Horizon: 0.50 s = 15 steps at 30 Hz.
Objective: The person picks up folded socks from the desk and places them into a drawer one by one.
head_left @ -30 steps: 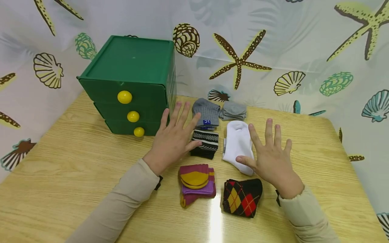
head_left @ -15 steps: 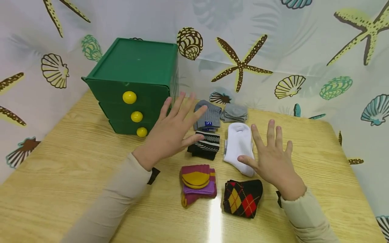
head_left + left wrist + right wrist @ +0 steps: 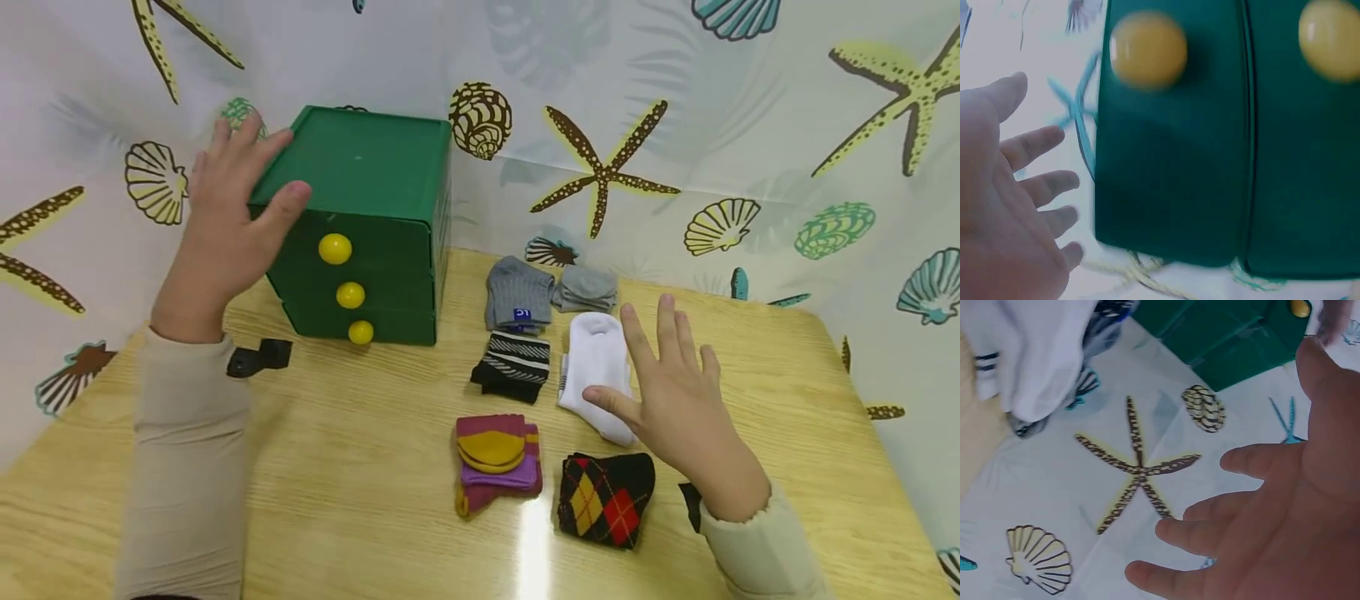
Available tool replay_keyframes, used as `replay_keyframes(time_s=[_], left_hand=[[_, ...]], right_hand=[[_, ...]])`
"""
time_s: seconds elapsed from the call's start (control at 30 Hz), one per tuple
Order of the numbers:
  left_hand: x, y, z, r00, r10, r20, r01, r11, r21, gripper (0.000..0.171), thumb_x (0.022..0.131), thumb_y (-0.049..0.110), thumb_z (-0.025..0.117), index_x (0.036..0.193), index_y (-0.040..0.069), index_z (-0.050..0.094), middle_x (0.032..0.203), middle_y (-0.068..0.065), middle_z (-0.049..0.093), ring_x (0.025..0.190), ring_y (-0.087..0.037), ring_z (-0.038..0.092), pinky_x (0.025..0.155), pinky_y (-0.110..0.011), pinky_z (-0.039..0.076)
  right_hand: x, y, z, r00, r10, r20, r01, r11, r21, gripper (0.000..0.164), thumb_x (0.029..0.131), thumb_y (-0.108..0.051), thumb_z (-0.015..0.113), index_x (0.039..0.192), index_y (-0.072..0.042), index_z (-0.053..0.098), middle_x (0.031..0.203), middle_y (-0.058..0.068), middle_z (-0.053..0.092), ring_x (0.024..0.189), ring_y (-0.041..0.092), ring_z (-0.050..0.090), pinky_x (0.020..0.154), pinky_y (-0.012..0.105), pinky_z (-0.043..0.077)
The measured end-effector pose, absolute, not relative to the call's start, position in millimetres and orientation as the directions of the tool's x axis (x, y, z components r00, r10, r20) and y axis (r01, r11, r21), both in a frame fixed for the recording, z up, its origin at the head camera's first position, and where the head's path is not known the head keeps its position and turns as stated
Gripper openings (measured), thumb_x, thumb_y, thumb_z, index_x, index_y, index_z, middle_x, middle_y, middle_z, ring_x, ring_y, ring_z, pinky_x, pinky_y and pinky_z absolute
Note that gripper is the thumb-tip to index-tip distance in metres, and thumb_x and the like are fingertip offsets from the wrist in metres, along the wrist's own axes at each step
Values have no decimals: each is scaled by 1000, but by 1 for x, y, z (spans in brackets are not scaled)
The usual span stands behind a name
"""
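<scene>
My left hand (image 3: 232, 217), fingers spread, is raised before the left side of a green drawer box (image 3: 367, 162) with yellow knobs (image 3: 335, 248). In the left wrist view its palm (image 3: 1004, 212) faces the drawer fronts and holds nothing. My right hand (image 3: 678, 396) hovers with spread fingers, overlapping the right edge of the folded white socks (image 3: 596, 362) in the head view. Left of these lie striped black socks (image 3: 516, 362). Closer to me are maroon-and-yellow socks (image 3: 491, 446) and argyle socks (image 3: 606, 500). Two grey pairs lie at the back, the ribbed socks (image 3: 519, 292) and smaller grey socks (image 3: 587, 287).
The wooden table (image 3: 360, 500) carries all of this. Behind it hangs a white cloth (image 3: 660, 50) printed with shells and starfish. The box stands at the back left, its three drawers closed.
My left hand has moved left and up, from beside the striped socks to the box's left front. The right hand has barely moved. The head view has shifted slightly.
</scene>
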<state>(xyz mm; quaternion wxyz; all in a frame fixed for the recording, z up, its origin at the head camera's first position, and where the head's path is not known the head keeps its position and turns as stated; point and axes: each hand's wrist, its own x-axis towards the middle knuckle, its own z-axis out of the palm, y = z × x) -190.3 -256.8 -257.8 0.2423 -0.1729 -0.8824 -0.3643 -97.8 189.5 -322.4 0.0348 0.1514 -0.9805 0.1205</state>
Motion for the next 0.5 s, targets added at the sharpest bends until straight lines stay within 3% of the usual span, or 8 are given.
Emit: replay_keyframes(time_s=[0.13, 0.23, 0.33, 0.5], left_hand=[[-204, -287, -267, -869, 21, 495, 442, 482, 757, 51, 107, 32, 49, 155, 16, 44, 165, 0, 24, 150, -8, 13, 120, -36, 7], [-215, -300, -275, -888, 6, 460, 437, 326, 839, 47, 107, 24, 49, 154, 16, 46, 163, -2, 30, 149, -13, 22, 117, -27, 18], [-226, -304, -283, -904, 45, 425, 427, 93, 899, 47, 106, 14, 50, 153, 11, 46, 163, -7, 31, 149, -20, 24, 113, -24, 27], [-244, -295, -291, -912, 168, 373, 335, -216, 917, 54, 105, 2, 36, 159, 9, 34, 168, -2, 14, 152, -21, 9, 118, -32, 18]], right_hand=[[-87, 177, -307, -925, -337, 176, -371, 902, -221, 98, 93, -58, 63, 164, -12, 13, 165, 27, -2, 149, 48, 10, 108, 72, 17], [-79, 164, -296, -901, -376, 215, -421, 876, -234, 96, 92, -53, 68, 163, -10, 19, 165, 26, 4, 148, 46, 14, 109, 68, 20], [-70, 151, -287, -875, -411, 256, -472, 840, -268, 93, 92, -48, 72, 162, -10, 25, 165, 25, 10, 147, 46, 19, 109, 67, 23], [-61, 120, -277, -794, -480, 374, -593, 749, -297, 86, 90, -41, 76, 158, -8, 34, 163, 23, 20, 143, 45, 32, 105, 66, 33]])
